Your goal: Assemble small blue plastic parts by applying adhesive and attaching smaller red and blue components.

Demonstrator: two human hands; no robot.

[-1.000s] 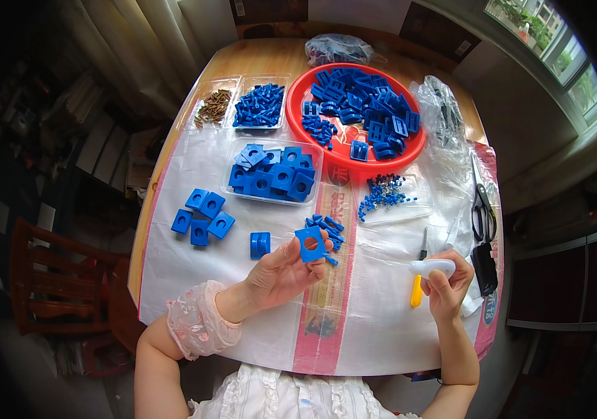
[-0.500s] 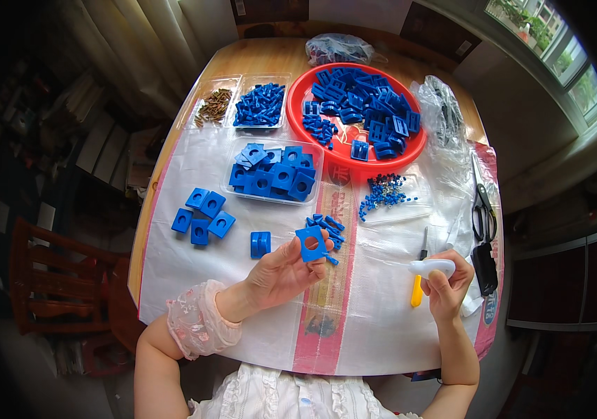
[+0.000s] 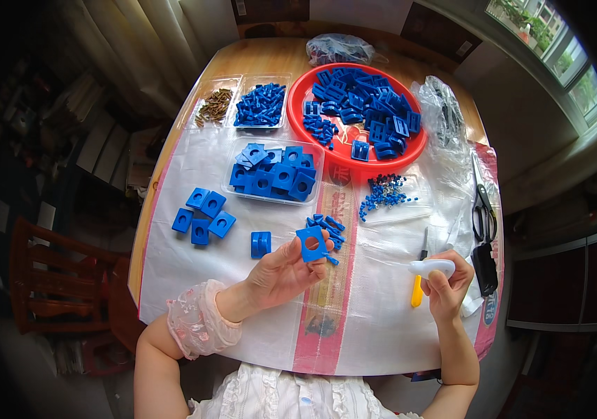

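Raised over the middle of the table, my left hand (image 3: 284, 274) pinches a blue square plate with a round hole (image 3: 312, 244). My right hand (image 3: 450, 286) is closed round a small white squeeze bottle (image 3: 431, 267), its narrow tip pointing left toward the plate but well apart from it. Just beyond the held plate lie several slim blue plastic pieces (image 3: 333, 234). A blue grooved block (image 3: 260, 244) rests left of my left hand. Farther left, several blue square pieces with round recesses (image 3: 201, 228) form a loose group. A yellow-handled screwdriver (image 3: 417, 290) lies beneath the bottle.
A red basin (image 3: 417, 146) of blue parts stands at the back. Clear trays hold blue square plates (image 3: 283, 176), slim blue pieces (image 3: 260, 105) and brass-coloured screws (image 3: 213, 108). Small blue and white bits (image 3: 384, 194) lie right of centre; black scissors (image 3: 483, 213) lie at the right edge.
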